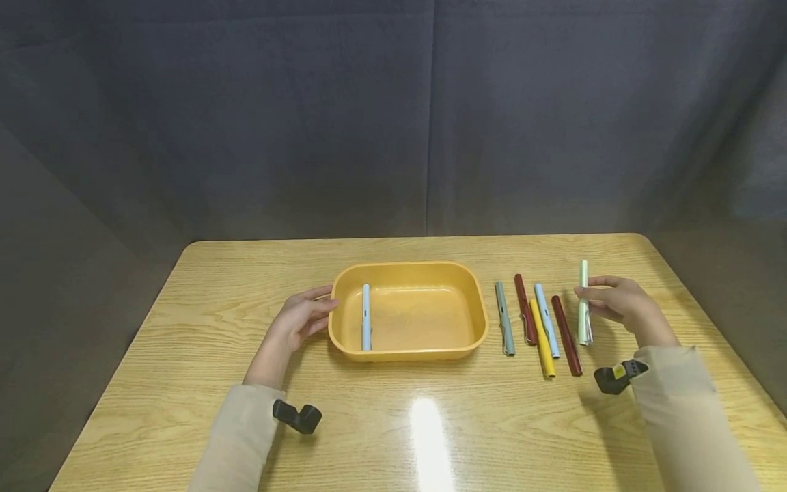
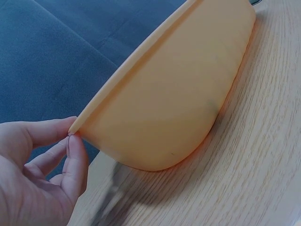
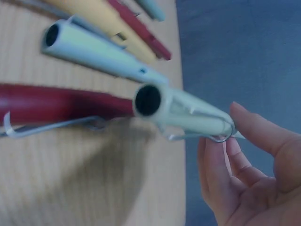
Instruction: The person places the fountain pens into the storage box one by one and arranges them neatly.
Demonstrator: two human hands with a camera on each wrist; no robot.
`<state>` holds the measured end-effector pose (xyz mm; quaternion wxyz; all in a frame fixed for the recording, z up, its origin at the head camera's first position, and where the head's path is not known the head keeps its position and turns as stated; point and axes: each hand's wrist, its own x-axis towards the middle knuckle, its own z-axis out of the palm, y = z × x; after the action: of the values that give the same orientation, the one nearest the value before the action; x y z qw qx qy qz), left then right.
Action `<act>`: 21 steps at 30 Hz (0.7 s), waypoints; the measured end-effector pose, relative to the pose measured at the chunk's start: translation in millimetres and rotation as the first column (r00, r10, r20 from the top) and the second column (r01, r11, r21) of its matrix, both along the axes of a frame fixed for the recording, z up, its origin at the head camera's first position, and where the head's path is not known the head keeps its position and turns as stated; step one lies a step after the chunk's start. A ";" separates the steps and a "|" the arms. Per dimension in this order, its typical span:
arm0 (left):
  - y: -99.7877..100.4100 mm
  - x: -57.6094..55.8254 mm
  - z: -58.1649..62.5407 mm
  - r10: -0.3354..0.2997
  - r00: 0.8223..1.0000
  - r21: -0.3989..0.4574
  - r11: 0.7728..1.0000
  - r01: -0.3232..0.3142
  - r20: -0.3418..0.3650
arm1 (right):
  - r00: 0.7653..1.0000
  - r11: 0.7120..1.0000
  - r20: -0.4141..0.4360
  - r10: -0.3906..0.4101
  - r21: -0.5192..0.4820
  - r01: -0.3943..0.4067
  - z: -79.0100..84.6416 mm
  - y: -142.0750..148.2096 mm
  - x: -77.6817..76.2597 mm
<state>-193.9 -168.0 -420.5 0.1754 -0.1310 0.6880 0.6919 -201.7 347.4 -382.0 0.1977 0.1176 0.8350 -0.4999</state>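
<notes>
My left hand point(image 1: 301, 317) pinches the left rim of a yellow-orange plastic tray point(image 1: 418, 354), thumb on top and fingers beneath in the left wrist view. Inside the tray, toward its left end, lies a light blue pen point(image 1: 366, 318). At the right, my right hand point(image 1: 624, 305) holds a pale green pen point(image 1: 583, 301) with a wire clip between thumb and fingers. In the right wrist view that pen point(image 3: 188, 115) points its dark, hollow-looking end at the camera. Just left of it on the table is a dark red pen point(image 1: 567, 336).
More pens lie between tray and right hand: a grey-green one point(image 1: 505, 318), another dark red one point(image 1: 525, 307), a yellow one point(image 1: 542, 338) and a light blue one point(image 1: 546, 321). They rest on a wooden table point(image 1: 184, 342) with dark curtains point(image 1: 307, 137) behind.
</notes>
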 end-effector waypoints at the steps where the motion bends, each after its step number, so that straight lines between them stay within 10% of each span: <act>1: 0.1 -0.1 -0.1 0.002 1.000 0.001 1.000 -0.002 0.000 | 1.000 1.000 0.000 -0.005 -0.023 0.005 2.4 -1.3 -0.5; 21: 2.2 -1.7 0.6 0.006 1.000 -0.002 1.000 -0.006 0.021 | 0.998 0.985 -0.040 0.056 -0.162 -0.062 38.9 -72.7 -13.4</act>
<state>-195.6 -165.8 -419.9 0.1806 -0.1404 0.6863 0.6904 -215.1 274.7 -343.1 0.2068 0.0673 0.7977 -0.5625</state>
